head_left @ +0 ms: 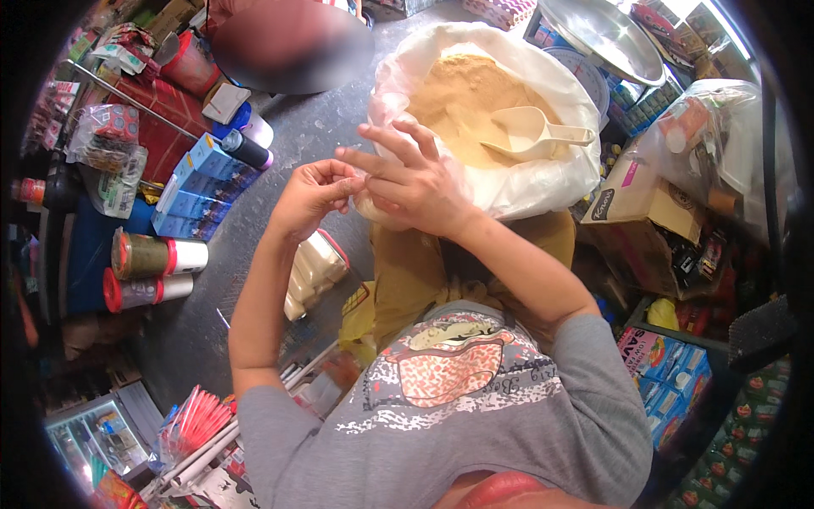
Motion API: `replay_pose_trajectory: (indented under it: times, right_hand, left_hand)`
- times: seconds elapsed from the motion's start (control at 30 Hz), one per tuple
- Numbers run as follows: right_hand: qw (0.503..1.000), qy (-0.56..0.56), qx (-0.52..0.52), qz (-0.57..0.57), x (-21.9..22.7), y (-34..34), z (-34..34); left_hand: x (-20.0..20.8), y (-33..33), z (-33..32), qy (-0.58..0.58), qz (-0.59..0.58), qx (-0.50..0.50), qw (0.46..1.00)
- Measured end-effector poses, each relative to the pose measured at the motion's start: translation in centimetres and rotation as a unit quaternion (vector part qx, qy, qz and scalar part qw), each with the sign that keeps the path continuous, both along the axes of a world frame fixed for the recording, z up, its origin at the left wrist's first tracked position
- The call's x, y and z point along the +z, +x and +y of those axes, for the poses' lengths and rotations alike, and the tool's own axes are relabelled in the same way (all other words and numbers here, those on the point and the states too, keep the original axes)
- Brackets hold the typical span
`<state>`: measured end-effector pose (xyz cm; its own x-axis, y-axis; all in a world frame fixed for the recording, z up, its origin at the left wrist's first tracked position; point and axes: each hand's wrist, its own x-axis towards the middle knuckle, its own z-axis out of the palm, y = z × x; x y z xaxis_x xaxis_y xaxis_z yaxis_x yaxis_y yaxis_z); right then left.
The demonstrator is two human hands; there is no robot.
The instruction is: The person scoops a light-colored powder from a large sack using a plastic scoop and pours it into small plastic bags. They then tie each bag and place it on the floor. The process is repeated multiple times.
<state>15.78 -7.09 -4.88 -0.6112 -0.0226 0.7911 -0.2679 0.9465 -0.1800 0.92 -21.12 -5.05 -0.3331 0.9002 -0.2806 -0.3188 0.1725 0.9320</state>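
Powder (pixel 462 89), tan and fine-grained, fills a wide white plastic sack (pixel 551 191) whose crumpled rim is folded outward. A white plastic scoop (pixel 521 131) lies in it, its bowl partly sunk and its handle pointing right. The left hand (pixel 315 197) and right hand (pixel 415 185) meet at the sack's near left edge. On the left, thumb and fingertips come together in a tight pinch (whether a strip of film is caught between them is too small to tell). The right hand stands back-up, its upper fingers stretched and apart and its lower ones curled close to that pinch; I cannot tell whether they grasp anything. Just under the right hand, partly hidden by it, is a small pale see-through plastic bag (pixel 373 210), near the sack.

Below the left wrist, a clear plastic container with a red rim (pixel 341 248) holds long tan-filled packets (pixel 315 273), on a dark grey worn surface (pixel 216 293). Mustard-coloured trousers (pixel 403 263) show beneath the hands. Beyond the sack, at upper right, sits a round shiny metal pan (pixel 606 38); an open brown cardboard box (pixel 627 204) stands right of the sack, and stacked light-blue cartons (pixel 199 191) lie well to the left.
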Motion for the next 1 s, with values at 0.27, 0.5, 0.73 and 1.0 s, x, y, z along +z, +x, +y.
replay_pose_trajectory:
  times: [0.27, 0.5, 0.73, 1.0]
  right_hand:
    - [0.84, -0.419, 0.067, -0.338, 1.4, 0.6, 0.5]
    - [0.962, -0.249, -0.012, -0.107, 0.1, 0.6, 0.2]
    - [0.912, -0.326, 0.058, -0.242, 0.9, 1.0, -0.3]
    - [0.775, -0.566, 0.098, -0.264, -1.9, 0.9, 2.7]
  left_hand:
    - [3.2, 4.7, -0.9, 0.041, 0.528, 0.029, 0.848]
    - [-0.3, 2.5, -2.6, 0.053, -0.034, -0.002, 0.998]
    - [0.4, 3.9, -1.8, 0.048, 0.167, 0.06, 0.983]
    - [1.4, 5.4, -2.6, 0.03, 0.564, 0.121, 0.816]
